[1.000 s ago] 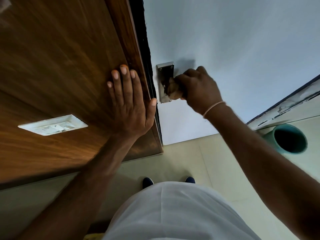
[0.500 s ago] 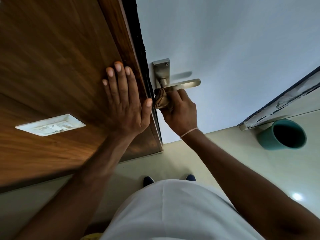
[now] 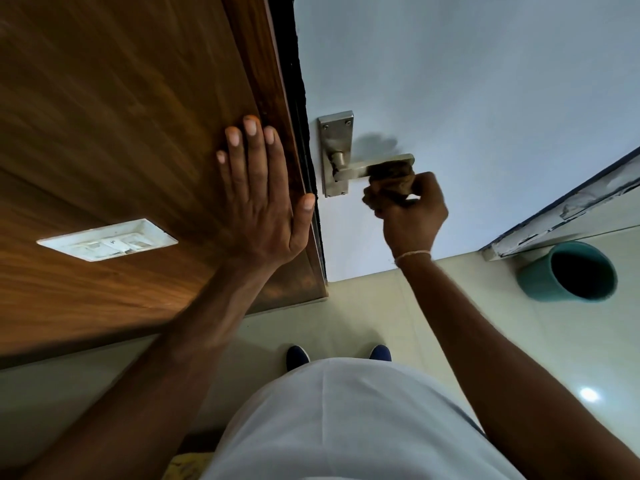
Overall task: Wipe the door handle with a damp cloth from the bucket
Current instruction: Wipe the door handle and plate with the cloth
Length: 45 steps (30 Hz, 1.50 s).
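— Where's the cloth [image 3: 391, 183] now?
— Bunched up in the right hand [image 3: 412, 216], fingers clamped round it, pressed against the outer end of the door handle [image 3: 353, 171]. The lever sticks out sideways from its metal backplate [image 3: 335, 133] on the pale door [image 3: 467, 81].
— And the other hand?
— The left hand [image 3: 263, 202] lies flat and open, fingers spread, against the brown wooden panel [image 3: 121, 116], its thumb at the panel's edge just beside the backplate. It grips nothing.
— The bucket?
— A teal bucket [image 3: 568, 271] stands on the pale tiled floor [image 3: 363, 313], well apart from the handle, near the foot of the door frame [image 3: 561, 209]. I can't tell what's inside; it looks dark.
— Anything else?
— A white switch plate [image 3: 107, 240] on the wooden panel, and two dark shoe tips [image 3: 298, 356] on the floor near the door's bottom edge.
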{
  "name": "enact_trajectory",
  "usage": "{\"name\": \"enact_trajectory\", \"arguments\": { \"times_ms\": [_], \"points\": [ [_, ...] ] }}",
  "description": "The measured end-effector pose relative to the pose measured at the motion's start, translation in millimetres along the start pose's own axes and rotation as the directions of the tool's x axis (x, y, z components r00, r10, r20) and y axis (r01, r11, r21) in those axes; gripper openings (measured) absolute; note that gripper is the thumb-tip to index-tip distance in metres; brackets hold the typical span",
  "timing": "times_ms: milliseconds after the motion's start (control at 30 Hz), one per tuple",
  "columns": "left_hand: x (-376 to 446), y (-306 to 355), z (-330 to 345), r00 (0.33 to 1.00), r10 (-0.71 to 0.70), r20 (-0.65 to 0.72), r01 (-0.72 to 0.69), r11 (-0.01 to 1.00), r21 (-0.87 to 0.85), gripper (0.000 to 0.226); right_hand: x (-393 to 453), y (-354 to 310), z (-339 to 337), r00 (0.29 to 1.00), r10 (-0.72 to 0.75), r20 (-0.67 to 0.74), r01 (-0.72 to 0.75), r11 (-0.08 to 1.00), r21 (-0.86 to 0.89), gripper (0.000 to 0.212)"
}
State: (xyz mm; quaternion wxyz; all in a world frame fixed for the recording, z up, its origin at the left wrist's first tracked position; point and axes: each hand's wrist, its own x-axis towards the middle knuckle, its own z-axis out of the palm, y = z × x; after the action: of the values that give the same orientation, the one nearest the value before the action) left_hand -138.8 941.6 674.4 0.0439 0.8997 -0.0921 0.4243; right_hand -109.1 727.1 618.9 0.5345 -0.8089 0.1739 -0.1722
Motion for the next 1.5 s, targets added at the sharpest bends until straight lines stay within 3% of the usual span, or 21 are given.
{"name": "enact_trajectory", "arguments": {
  "times_ms": [133, 233, 367, 433, 567, 700, 800, 867, 933, 1000, 1133, 1333, 1500],
  "points": [
    [1.1, 3.2, 0.9, 1.000, 0.010, 0.009, -0.010, 1.000, 0.000, 0.081, -16.3, -30.1, 9.4, 0.995, -0.082, 0.061, 0.077, 0.993, 0.085, 0.046],
    [0.5, 2.9, 0.2, 1.000, 0.014, 0.004, -0.014, 1.000, 0.005, 0.081, -34.2, -50.3, 24.4, 0.961, -0.244, 0.133, 0.245, 0.970, 0.009, 0.041],
    [0.1, 2.0, -1.1, 1.000, 0.023, 0.017, -0.023, 1.000, 0.001, 0.081, -29.5, -46.9, 20.7, 0.944, -0.309, 0.117, 0.318, 0.946, -0.059, 0.039],
    [0.9, 2.4, -0.7, 1.000, 0.022, 0.012, -0.022, 1.000, 0.002, 0.082, -21.2, -40.8, 13.6, 0.954, -0.281, 0.106, 0.286, 0.958, -0.034, 0.042],
    [1.0, 3.6, -2.0, 1.000, 0.020, 0.017, -0.020, 1.000, -0.008, 0.082, 0.2, -29.6, -4.4, 0.994, -0.070, 0.078, 0.064, 0.995, 0.076, 0.047],
    [1.8, 5.0, -6.1, 0.999, 0.014, 0.031, -0.014, 1.000, -0.013, 0.083, 6.9, -32.1, -30.1, 0.999, 0.035, -0.028, -0.025, 0.951, 0.310, 0.028],
    [2.8, 5.5, -8.2, 0.999, 0.009, 0.038, -0.008, 1.000, -0.024, 0.083, 17.6, -27.6, -40.5, 0.983, 0.144, -0.113, -0.095, 0.929, 0.357, 0.029],
    [1.9, 5.3, -10.0, 0.999, 0.014, 0.051, -0.013, 0.999, -0.030, 0.083, 20.5, -29.2, -44.4, 0.978, 0.097, -0.185, -0.047, 0.964, 0.261, 0.029],
    [1.9, 5.3, -11.5, 0.998, 0.017, 0.059, -0.015, 0.999, -0.033, 0.082, 10.0, -40.8, -42.2, 0.977, -0.101, -0.188, 0.106, 0.994, 0.014, 0.031],
    [2.2, 6.3, -12.9, 0.998, 0.015, 0.054, -0.013, 0.999, -0.038, 0.082, -13.4, -56.9, -31.5, 0.940, -0.338, -0.044, 0.315, 0.912, -0.263, 0.042],
    [1.6, 6.4, -13.4, 0.999, 0.010, 0.054, -0.008, 0.999, -0.047, 0.080, -37.4, -68.6, 3.5, 0.810, -0.553, 0.198, 0.575, 0.679, -0.457, 0.044],
    [2.2, 4.4, -13.0, 0.999, 0.006, 0.047, -0.003, 0.998, -0.062, 0.079, -20.0, -51.9, 6.0, 0.739, -0.633, 0.233, 0.643, 0.557, -0.526, 0.045],
    [2.1, 5.2, -12.3, 0.999, 0.003, 0.036, -0.001, 0.998, -0.056, 0.080, 6.2, -40.1, -19.4, 0.811, -0.574, 0.114, 0.526, 0.630, -0.571, 0.045]
  ]
}}
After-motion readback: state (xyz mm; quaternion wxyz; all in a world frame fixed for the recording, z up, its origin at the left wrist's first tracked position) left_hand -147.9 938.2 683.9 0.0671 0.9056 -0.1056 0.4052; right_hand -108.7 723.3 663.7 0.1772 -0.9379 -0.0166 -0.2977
